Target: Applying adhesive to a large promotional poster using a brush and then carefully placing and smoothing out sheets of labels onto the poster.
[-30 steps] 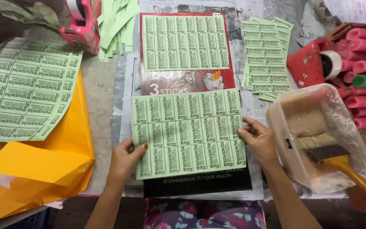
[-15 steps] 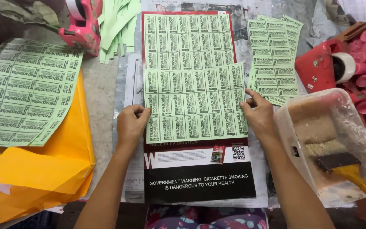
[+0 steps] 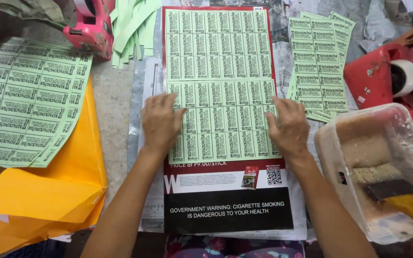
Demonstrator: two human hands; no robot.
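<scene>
Stack of green label sheets (image 3: 22,102) at 9 o'clock on yellow envelopes (image 3: 48,191). Left hand (image 3: 160,123) and right hand (image 3: 288,126) flat, fingers spread, pressing lower label sheet (image 3: 223,122) onto red poster (image 3: 225,186), centre. Glue tub (image 3: 378,172) with brush (image 3: 400,198) at 4 o'clock

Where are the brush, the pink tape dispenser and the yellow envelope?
brush (image 3: 389,189): head view, dark bristle block.
pink tape dispenser (image 3: 93,29): head view, pink body.
yellow envelope (image 3: 44,191): head view, bare flat face.

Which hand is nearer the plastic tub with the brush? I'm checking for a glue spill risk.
Right. The right hand presses the label sheet just beside the plastic tub; the left hand lies across the sheet, farther away.
</scene>
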